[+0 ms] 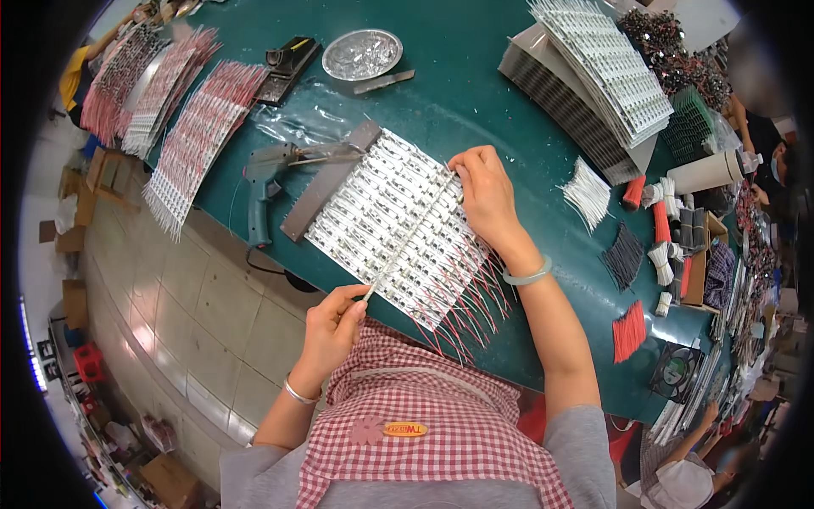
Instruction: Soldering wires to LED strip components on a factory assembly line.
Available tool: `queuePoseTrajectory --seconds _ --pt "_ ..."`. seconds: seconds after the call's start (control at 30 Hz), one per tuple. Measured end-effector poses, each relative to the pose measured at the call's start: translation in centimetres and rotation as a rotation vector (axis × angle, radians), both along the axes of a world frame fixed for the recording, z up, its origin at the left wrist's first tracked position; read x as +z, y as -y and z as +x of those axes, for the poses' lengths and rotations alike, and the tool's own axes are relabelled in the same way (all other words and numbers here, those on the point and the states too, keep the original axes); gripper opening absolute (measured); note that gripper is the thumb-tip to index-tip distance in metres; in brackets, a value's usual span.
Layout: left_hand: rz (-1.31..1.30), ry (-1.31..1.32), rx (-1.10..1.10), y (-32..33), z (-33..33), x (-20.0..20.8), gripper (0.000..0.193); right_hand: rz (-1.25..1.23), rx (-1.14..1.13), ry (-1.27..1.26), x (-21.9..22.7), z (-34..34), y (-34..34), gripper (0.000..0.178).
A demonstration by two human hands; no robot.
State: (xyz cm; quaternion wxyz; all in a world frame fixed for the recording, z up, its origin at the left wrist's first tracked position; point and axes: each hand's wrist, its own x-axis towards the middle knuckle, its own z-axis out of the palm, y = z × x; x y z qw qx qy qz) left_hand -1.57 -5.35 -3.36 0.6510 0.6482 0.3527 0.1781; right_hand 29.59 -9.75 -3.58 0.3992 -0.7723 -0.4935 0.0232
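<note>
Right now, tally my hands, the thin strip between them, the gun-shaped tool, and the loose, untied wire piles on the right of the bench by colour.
Hands, left hand and right hand: 2
Thin strip: 1
Gun-shaped tool: 1
White wire pile: 1
Black wire pile: 1
Red wire pile: 1
Total: 7

My right hand (487, 197) hides part of the edge of the white panel (329, 241) and, beneath its fingers, the far end of a thin pale rod (380, 278). Parts (360, 225) on the panel and scraps (363, 56) in an oval dish (327, 69) are too small to tell. At lower right, a person (681, 483) is cut off by the view's rounded edge.
</note>
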Motion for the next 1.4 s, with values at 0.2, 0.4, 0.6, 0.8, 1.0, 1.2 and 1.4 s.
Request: queuePoseTrajectory --seconds 0.2,0.4,0.6,0.8,1.0,1.2,1.4 --pt "0.003 -0.033 -0.043 0.2 -0.4 -0.6 0.034 -0.005 -0.03 -0.126 0.0 0.4 0.4 0.013" --pt "0.622 -0.024 -0.27 0.1 0.3 -0.2 0.046 -0.042 0.087 -0.258 1.4 1.7 2.0 0.013" --pt "0.784 -0.162 -0.451 1.4 0.4 0.8 0.056 -0.107 0.117 -0.361 2.0 2.8 4.2 0.014" --pt "0.542 0.03 -0.295 0.9 0.3 2.9 0.052 0.031 0.114 -0.359 4.8 2.9 3.3 0.013" --pt "0.704 -0.206 -0.398 -1.4 1.7 2.3 0.059 -0.059 0.048 -0.273 2.0 2.9 0.2 0.015" --pt "0.697 -0.314 -0.614 -2.1 2.3 2.9 0.074 -0.108 0.033 -0.282 1.9 2.5 0.9 0.015" --pt "0.698 -0.417 -0.826 -3.3 3.7 4.1 0.086 -0.186 0.059 -0.2 2.4 1.8 1.0 0.026"
